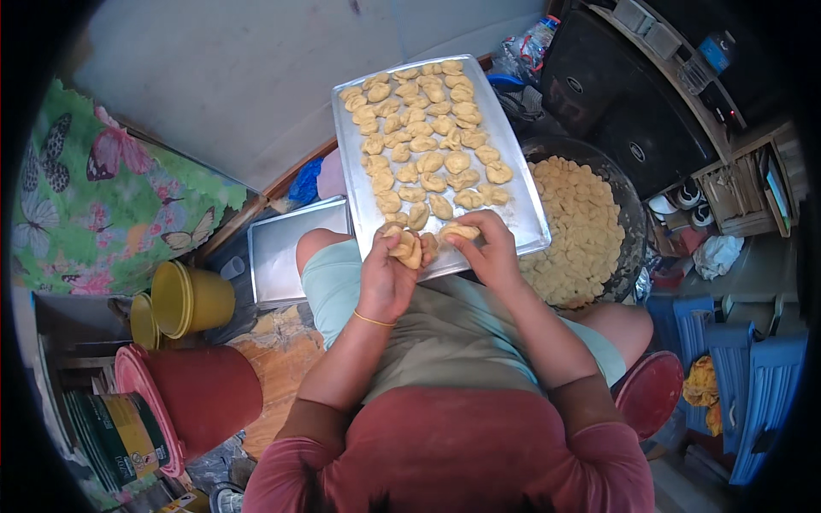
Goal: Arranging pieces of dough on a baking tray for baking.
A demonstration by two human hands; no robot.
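A metal baking tray [528, 214] rests across my lap, tilted away, with rows of small shaped dough pieces [429, 162] over most of it. Above its near edge my left hand [389, 278] has its fingers curled round a lump of dough [406, 249]. Close beside it my right hand [494, 254] pinches another piece of dough [460, 231] between thumb and fingers. A bit of dough shows between the two hands; whether it joins the two lumps I cannot tell. To my right a wide dark basin [629, 184] holds a large mass of dough [571, 231].
On the left, an empty metal tray [278, 256] lies by my knee, with yellow buckets [201, 299] and a red bucket [214, 402] nearer. Black speaker-like boxes [629, 94] stand beyond the basin. A red round lid [652, 393] and blue plastic furniture [753, 393] are at the right.
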